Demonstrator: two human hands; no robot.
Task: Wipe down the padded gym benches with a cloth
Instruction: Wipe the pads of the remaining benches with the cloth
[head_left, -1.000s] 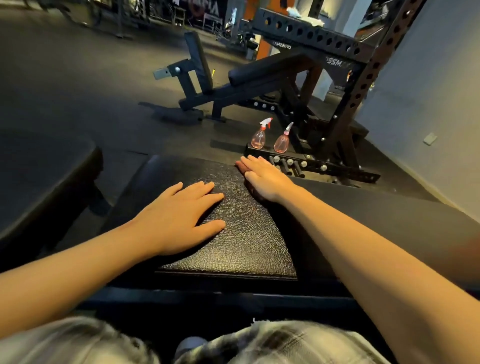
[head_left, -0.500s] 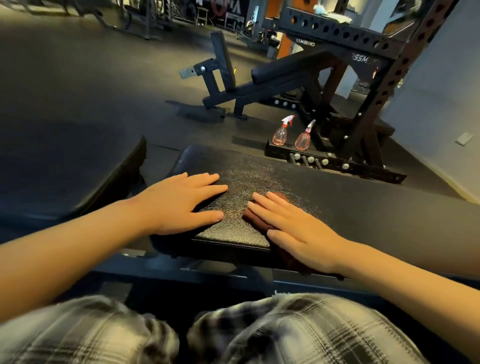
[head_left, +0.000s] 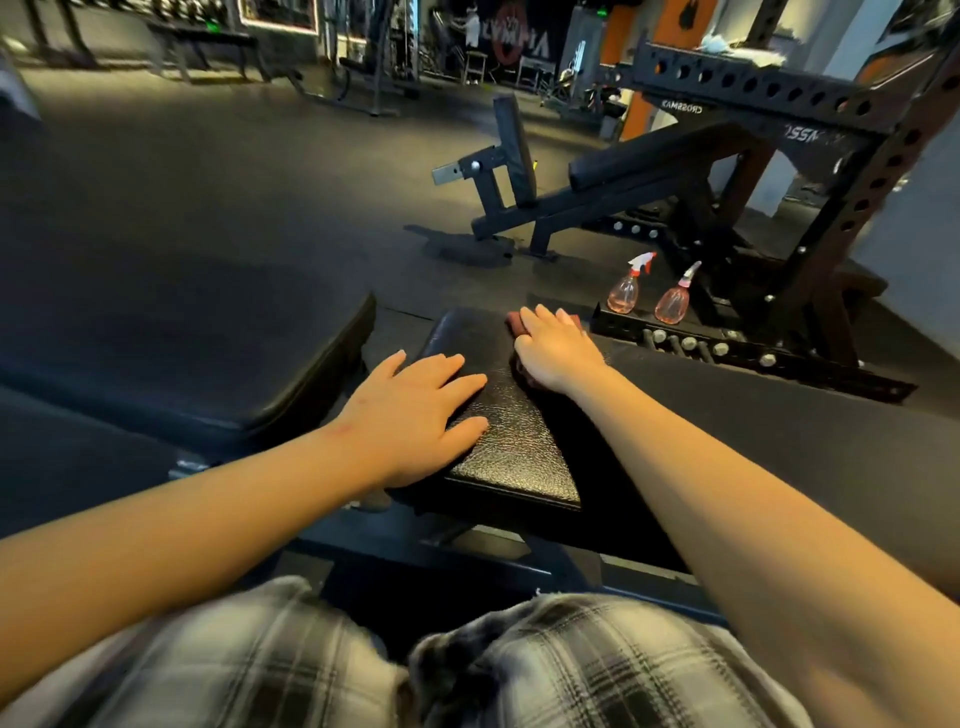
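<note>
Far left: second black bench pad (head_left: 182, 353), sits apart from the working pad with a gap between them.
Left hand (head_left: 415, 415): flat, palm down on the near left part of the bench pad (head_left: 519, 457). Fingers straight and spread, nothing grasped, just resting on it.
Pad is black textured vinyl and runs away to the right. No label visible on it.
Cloth (head_left: 514, 326): dark reddish, lies on the pad's far end, mostly covered by the right hand (head_left: 558, 348). Its edge shows past the fingertips and below the palm.
Right hand: palm down on the cloth, fingers straight, pressing it to the pad. Not clenched round it. Thumb is hidden, cannot tell.
Back wall, centre: white lettering on a dark panel (head_left: 514, 44), blurred, unreadable.
Incline bench (head_left: 649, 161) on the floor behind, black pad, tilted.
Two clear spray bottles with pinkish liquid, one (head_left: 625, 291) beside the other (head_left: 674, 302), upright on the floor just past the pad end. No labels seen.
Right: black perforated power rack (head_left: 857, 171). Crossbeam lettering (head_left: 681, 108) reads "CROSSMAX", mirrored. Second beam shows only part of the same word.
Bottom: plaid shorts (head_left: 260, 660).
</note>
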